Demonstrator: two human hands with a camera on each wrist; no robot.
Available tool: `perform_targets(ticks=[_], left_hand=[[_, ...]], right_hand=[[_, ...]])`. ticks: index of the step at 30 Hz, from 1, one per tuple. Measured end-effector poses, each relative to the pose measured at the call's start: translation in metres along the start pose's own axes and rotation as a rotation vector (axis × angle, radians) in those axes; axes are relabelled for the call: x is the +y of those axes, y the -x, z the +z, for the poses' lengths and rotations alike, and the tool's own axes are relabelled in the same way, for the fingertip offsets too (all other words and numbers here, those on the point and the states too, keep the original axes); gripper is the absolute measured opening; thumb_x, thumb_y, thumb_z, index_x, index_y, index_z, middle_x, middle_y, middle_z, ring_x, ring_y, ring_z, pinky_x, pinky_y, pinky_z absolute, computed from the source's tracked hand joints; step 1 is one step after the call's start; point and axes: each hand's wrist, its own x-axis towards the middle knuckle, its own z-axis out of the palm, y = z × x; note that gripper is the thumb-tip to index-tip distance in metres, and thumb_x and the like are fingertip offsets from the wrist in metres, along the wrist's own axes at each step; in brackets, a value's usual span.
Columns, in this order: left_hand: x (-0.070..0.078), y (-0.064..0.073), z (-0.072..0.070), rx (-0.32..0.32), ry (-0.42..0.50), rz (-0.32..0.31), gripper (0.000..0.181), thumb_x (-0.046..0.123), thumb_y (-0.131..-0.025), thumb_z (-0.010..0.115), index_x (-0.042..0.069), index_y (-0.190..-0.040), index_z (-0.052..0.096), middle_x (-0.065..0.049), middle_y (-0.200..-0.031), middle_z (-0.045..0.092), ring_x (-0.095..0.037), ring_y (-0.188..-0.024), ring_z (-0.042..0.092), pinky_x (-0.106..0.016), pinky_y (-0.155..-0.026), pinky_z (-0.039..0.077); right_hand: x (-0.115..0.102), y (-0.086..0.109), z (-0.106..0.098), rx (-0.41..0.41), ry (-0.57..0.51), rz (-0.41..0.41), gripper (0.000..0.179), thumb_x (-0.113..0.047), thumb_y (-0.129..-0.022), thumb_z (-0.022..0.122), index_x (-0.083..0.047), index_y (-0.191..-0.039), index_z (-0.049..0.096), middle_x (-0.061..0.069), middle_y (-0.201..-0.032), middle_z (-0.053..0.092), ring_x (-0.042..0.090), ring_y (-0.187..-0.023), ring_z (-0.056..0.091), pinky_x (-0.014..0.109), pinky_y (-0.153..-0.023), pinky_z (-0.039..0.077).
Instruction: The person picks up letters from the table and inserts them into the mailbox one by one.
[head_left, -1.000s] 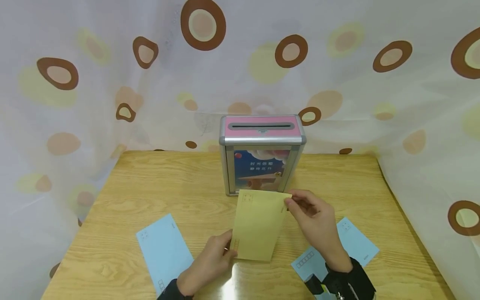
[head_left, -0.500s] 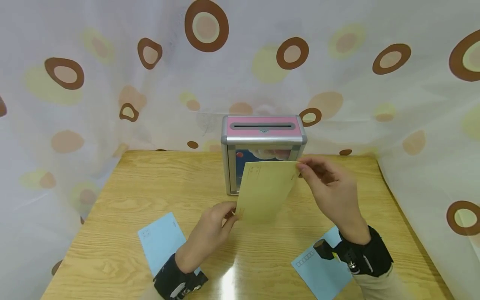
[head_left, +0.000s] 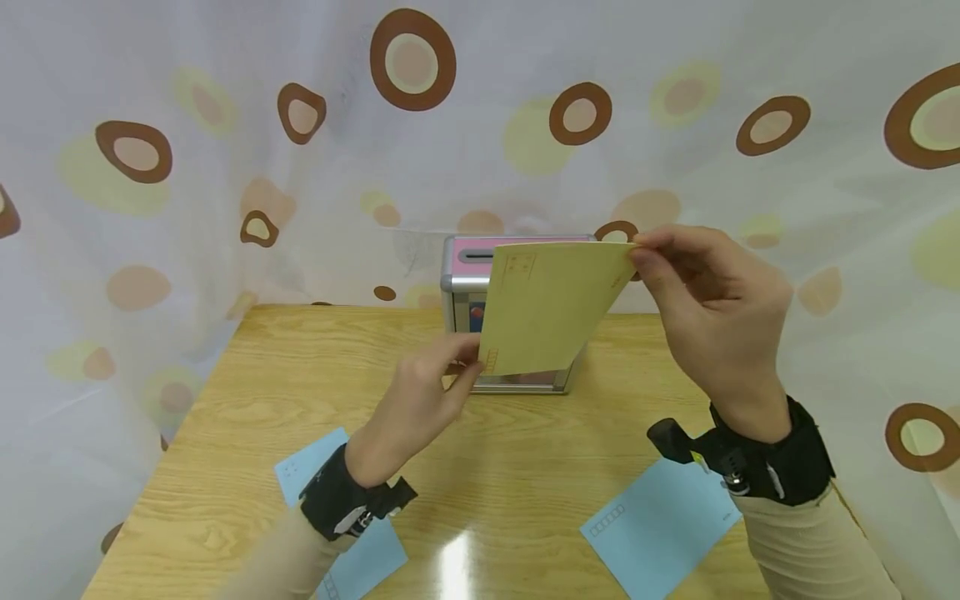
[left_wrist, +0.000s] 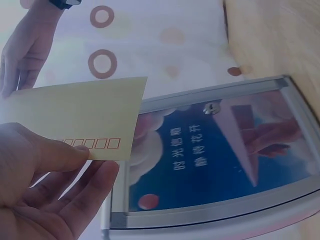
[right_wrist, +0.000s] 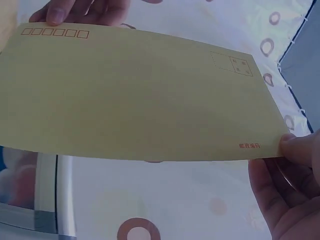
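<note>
Both hands hold a yellow envelope (head_left: 551,308) up in front of the mailbox (head_left: 465,283), covering much of its front and part of its top slot. My left hand (head_left: 420,392) pinches the envelope's left edge near the lower corner, beside the printed postcode boxes. At the upper right corner, my right hand (head_left: 720,317) pinches it between thumb and fingers. The mailbox has a pink top, a silver frame and a blue picture panel (left_wrist: 210,150) with a small lock, seen in the left wrist view. In the right wrist view the envelope's printed face (right_wrist: 140,95) shows fully between both hands.
A blue envelope (head_left: 367,558) lies on the wooden table (head_left: 337,358) at left, partly under my left forearm. Another blue envelope (head_left: 660,525) lies at right, partly behind my right wrist. A spotted curtain (head_left: 480,100) surrounds the table at the back and sides.
Both hands have raised the yellow envelope from low in front of the mailbox to its top. The right hand has moved up and right, tilting the envelope. The blue envelopes stay put.
</note>
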Motion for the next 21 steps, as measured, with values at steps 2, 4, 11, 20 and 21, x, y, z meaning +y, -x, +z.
perform_targets(ticks=[2, 4, 11, 20, 21], left_hand=[[0.001, -0.008, -0.005, -0.005, 0.002, 0.013, 0.026, -0.005, -0.087, 0.068, 0.002, -0.111, 0.063, -0.008, -0.096, 0.069, -0.011, -0.085, 0.066, -0.021, -0.075, 0.057], [0.002, -0.016, -0.01, 0.001, 0.003, 0.031, 0.028, -0.005, -0.087, 0.068, 0.002, -0.113, 0.063, -0.009, -0.098, 0.068, -0.012, -0.086, 0.066, -0.021, -0.076, 0.057], [0.01, -0.047, -0.024, 0.07, -0.021, 0.111, 0.027, -0.006, -0.087, 0.067, 0.001, -0.113, 0.064, -0.011, -0.099, 0.069, -0.014, -0.087, 0.066, -0.023, -0.076, 0.058], [0.027, -0.081, -0.037, 0.172, -0.023, 0.185, 0.025, -0.006, -0.088, 0.066, 0.0, -0.112, 0.064, -0.014, -0.099, 0.07, -0.016, -0.085, 0.068, -0.023, -0.075, 0.058], [0.028, -0.084, -0.038, 0.182, -0.031, 0.192, 0.024, -0.005, -0.088, 0.066, -0.001, -0.111, 0.064, -0.014, -0.099, 0.07, -0.016, -0.087, 0.068, -0.023, -0.076, 0.058]], right_hand=[[-0.002, -0.006, -0.001, 0.016, -0.047, -0.021, 0.012, 0.017, -0.077, 0.069, 0.019, -0.089, 0.066, 0.013, -0.081, 0.07, 0.016, -0.068, 0.064, 0.019, -0.068, 0.054], [-0.004, -0.013, -0.002, 0.034, -0.083, -0.044, 0.012, 0.018, -0.077, 0.069, 0.02, -0.088, 0.065, 0.016, -0.08, 0.07, 0.018, -0.068, 0.064, 0.02, -0.069, 0.055], [-0.007, -0.036, -0.006, 0.104, -0.063, -0.11, 0.011, 0.015, -0.075, 0.072, 0.019, -0.084, 0.066, 0.026, -0.077, 0.068, 0.022, -0.066, 0.063, 0.02, -0.066, 0.055], [-0.01, -0.048, -0.005, 0.184, -0.012, -0.185, 0.01, 0.014, -0.073, 0.074, 0.017, -0.08, 0.067, 0.028, -0.074, 0.067, 0.023, -0.062, 0.062, 0.019, -0.062, 0.052], [-0.009, -0.049, -0.005, 0.188, -0.01, -0.192, 0.01, 0.013, -0.073, 0.075, 0.017, -0.08, 0.067, 0.029, -0.074, 0.067, 0.024, -0.062, 0.062, 0.02, -0.062, 0.053]])
